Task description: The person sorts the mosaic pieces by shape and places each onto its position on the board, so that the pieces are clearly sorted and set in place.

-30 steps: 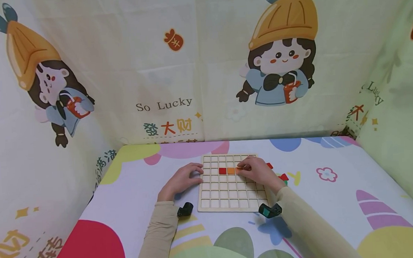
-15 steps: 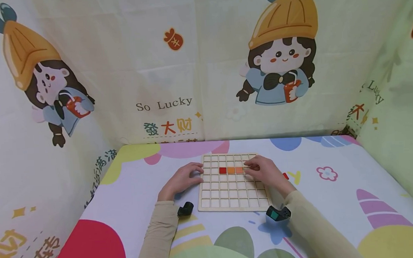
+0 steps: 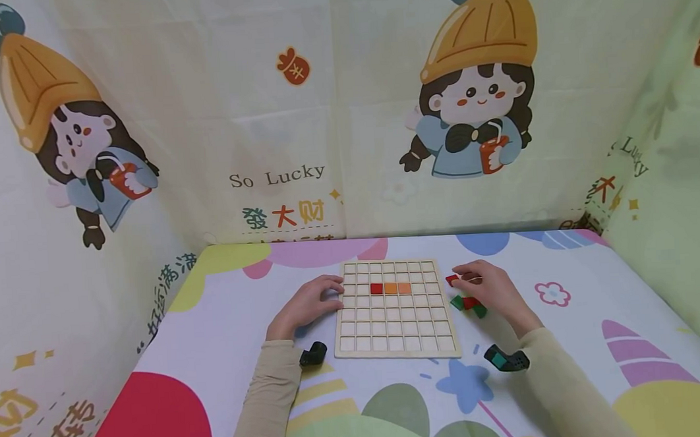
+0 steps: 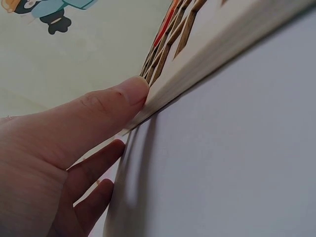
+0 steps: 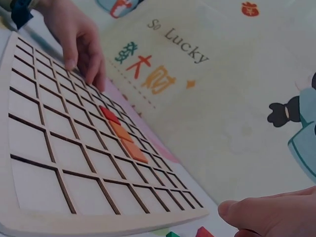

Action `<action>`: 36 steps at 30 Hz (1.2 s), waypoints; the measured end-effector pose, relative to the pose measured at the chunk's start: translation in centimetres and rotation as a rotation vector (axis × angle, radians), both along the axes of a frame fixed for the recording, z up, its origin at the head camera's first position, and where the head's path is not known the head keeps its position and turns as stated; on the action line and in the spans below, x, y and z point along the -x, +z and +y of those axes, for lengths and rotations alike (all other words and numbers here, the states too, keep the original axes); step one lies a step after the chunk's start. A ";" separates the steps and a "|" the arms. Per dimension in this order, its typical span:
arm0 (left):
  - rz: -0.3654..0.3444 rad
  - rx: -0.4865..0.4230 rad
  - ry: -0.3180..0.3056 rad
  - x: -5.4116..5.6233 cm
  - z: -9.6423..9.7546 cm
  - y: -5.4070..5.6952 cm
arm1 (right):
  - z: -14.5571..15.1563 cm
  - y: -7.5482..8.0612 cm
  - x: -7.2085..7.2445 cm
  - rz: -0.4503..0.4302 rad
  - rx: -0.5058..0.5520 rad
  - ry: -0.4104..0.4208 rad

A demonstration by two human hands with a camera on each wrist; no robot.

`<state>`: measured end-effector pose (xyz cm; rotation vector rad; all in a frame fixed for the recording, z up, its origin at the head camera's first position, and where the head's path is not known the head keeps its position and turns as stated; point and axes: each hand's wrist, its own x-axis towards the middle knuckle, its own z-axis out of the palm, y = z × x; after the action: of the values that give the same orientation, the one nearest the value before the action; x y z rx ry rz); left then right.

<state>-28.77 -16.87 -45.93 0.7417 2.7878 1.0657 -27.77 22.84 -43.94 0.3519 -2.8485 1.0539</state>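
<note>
A wooden grid board (image 3: 398, 357) lies on the table. One row of its cells has a red tile (image 3: 377, 288) followed by two orange tiles (image 3: 398, 288). My left hand (image 3: 308, 304) touches the board's left edge; in the left wrist view, the thumb (image 4: 133, 90) rests against the wooden rim. To the right of the board, my right hand (image 3: 493, 291) hovers with bent fingers close to a loose red tile (image 3: 451, 280). Whether the fingertips touch that tile is hidden. Just below the hand lie a green tile (image 3: 457, 302) and other loose tiles, red and green.
The table is covered by a patterned cloth (image 3: 360, 403). Printed fabric walls (image 3: 374, 111) stand behind and at both sides. A small black device sits on each wrist, the left (image 3: 313, 354) and the right (image 3: 507, 359).
My right hand has moved right, from the orange tile on the board to the loose tiles beside it. The second orange tile is left in its cell. My left hand stays put.
</note>
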 end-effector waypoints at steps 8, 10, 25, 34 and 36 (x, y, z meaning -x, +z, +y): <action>0.004 0.008 -0.010 0.0 0.0 0.0 | 1.6 -0.5 -0.3 -0.056 -0.003 -0.064; 0.002 0.009 -0.007 0.0 0.0 -0.1 | 1.7 -0.7 -0.2 -0.061 -0.010 -0.069; -0.012 -0.002 0.002 -0.3 0.1 0.1 | 0.9 -1.4 0.7 -0.109 0.000 -0.076; -0.012 -0.001 0.012 -0.3 0.1 0.2 | 0.7 -1.5 1.4 -0.124 0.011 -0.069; -0.013 0.000 0.012 -0.3 0.0 0.1 | 0.6 -1.5 1.5 -0.120 0.002 -0.060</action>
<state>-28.49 -16.83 -45.78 0.7168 2.7852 1.0687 -29.25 23.49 -45.48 0.2088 -2.9417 1.1017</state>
